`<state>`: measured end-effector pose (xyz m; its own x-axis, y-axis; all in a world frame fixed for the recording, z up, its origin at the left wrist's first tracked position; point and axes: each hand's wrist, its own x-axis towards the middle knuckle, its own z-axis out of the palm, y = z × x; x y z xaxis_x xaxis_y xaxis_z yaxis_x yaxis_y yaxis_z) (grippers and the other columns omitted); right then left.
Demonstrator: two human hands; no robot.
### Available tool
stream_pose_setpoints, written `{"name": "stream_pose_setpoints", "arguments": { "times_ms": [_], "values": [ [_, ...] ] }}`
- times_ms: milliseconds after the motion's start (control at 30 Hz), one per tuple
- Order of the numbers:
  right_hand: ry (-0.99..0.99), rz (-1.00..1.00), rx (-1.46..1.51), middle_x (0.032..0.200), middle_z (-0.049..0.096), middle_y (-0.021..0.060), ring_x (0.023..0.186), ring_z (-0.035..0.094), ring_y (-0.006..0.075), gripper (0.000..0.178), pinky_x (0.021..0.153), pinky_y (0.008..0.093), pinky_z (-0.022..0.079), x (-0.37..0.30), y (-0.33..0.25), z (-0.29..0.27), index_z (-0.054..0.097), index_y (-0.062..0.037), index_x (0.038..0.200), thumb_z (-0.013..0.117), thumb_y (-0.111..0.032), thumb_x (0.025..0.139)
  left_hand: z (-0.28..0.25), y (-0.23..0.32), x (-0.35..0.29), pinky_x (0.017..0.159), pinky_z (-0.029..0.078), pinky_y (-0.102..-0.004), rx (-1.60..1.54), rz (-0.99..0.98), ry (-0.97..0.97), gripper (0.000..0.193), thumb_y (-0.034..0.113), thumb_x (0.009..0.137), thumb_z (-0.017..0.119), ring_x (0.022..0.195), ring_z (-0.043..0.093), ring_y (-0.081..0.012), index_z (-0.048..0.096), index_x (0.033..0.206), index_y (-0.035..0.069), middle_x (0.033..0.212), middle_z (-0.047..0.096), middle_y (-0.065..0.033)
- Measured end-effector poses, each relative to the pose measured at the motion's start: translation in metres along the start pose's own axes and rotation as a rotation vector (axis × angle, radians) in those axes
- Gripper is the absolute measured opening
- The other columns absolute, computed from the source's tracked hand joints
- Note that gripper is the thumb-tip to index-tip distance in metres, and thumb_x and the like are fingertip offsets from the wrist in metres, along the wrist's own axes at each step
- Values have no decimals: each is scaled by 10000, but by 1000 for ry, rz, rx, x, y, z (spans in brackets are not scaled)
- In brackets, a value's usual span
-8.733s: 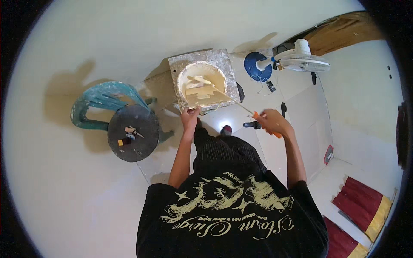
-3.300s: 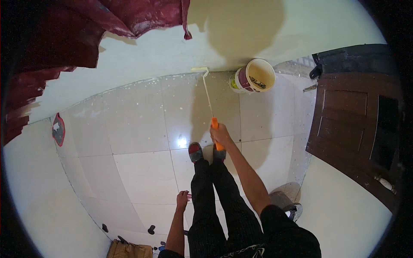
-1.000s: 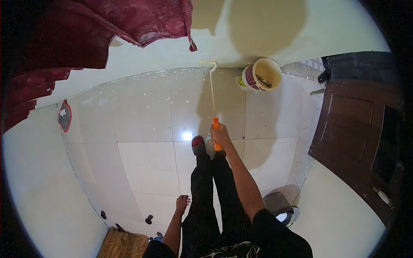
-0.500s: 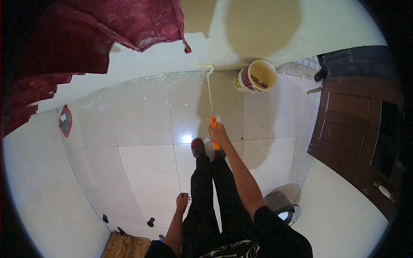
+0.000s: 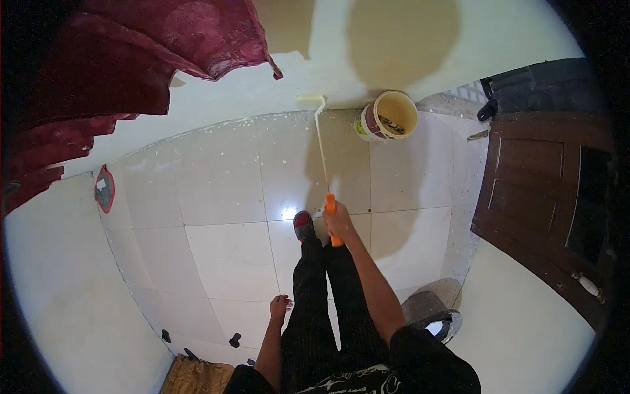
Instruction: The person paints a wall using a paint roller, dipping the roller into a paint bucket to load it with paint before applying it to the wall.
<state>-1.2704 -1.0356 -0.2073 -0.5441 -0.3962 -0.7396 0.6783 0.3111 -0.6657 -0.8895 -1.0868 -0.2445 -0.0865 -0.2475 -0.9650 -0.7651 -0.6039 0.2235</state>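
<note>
My right hand point(image 5: 338, 220) grips the orange handle of a long paint roller point(image 5: 320, 143). Its pale roller head point(image 5: 310, 99) rests against the base of the cream wall point(image 5: 394, 33), just left of an open paint bucket point(image 5: 386, 115) standing on the tiled floor point(image 5: 223, 197). My left hand point(image 5: 280, 308) hangs beside my left leg, fingers apart, holding nothing. My dark trousers and a red-and-black shoe point(image 5: 304, 225) show below the roller handle.
A dark red curtain point(image 5: 98, 59) hangs at the upper left. A dark brown wooden door point(image 5: 545, 184) stands at the right. A grey stool point(image 5: 430, 312) sits behind my right side. A brown sack point(image 5: 193, 377) and small dark items lie near the lower left wall.
Long before, I stood at a paint tub on a stand with both hands there. Over the last second the roller head has stayed at the wall's base and my right hand has drawn slightly lower.
</note>
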Motion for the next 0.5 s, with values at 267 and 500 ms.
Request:
{"name": "stream_pose_setpoints", "arguments": {
  "times_ms": [267, 500],
  "values": [
    [39, -9, -61, 479, 434, 20, 343, 445, 134, 76, 313, 275, 365, 24, 12, -1, 450, -50, 701, 476, -96, 755, 11, -4, -2, 543, 449, -266, 8, 27, 38, 259, 217, 818, 451, 646, 585, -161, 517, 960, 10, 746, 594, -94],
    [84, -87, -86, 488, 426, 15, 359, 443, 120, 99, 334, 265, 374, -3, -1, 19, 446, -56, 711, 476, -132, 768, 11, -12, 2, 541, 453, -275, 13, 16, 20, 269, 221, 840, 438, 653, 585, -170, 497, 981, 0, 775, 600, -107]
  ]
}}
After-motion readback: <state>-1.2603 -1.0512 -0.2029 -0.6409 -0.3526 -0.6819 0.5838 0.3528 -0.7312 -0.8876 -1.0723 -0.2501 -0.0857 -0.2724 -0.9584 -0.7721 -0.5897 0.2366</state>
